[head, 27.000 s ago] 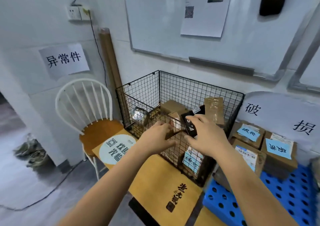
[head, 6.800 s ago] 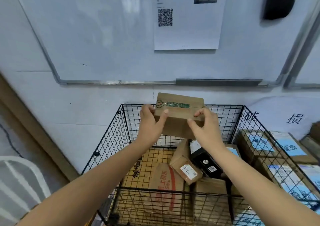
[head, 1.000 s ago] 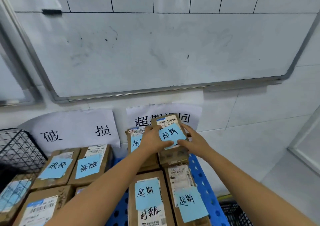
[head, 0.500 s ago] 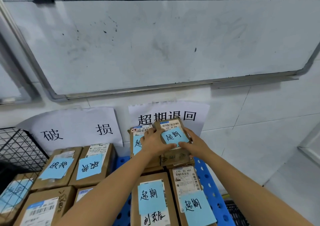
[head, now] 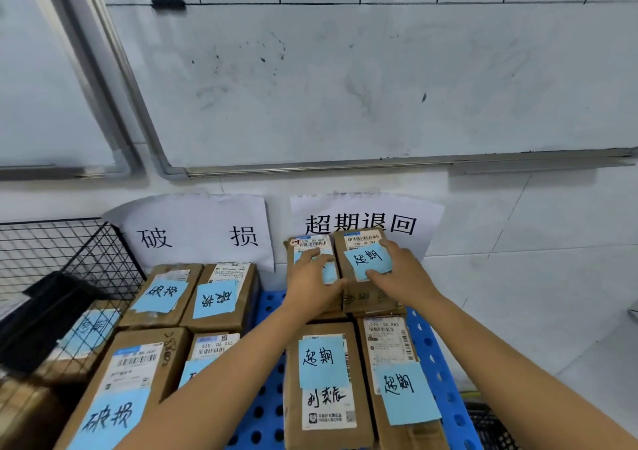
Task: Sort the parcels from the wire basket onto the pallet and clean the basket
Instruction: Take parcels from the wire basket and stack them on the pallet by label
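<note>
A brown parcel with a blue note stands at the back right of the blue pallet, below a wall sign. My right hand holds it, thumb on the note and fingers round its right edge. My left hand lies flat on the neighbouring parcel, with its thumb against the held parcel's left side. The black wire basket stands at the left, with a black item and more parcels inside.
Two noted parcels lie in front of the held one. Several parcels with blue notes fill the pallet's left half under a second wall sign. A whiteboard hangs above. A dark crate sits at the lower right.
Over the last second the parcel came down and settled at the back right next to its neighbour. My left hand slid off its top onto the neighbouring parcel. The view moved closer.
</note>
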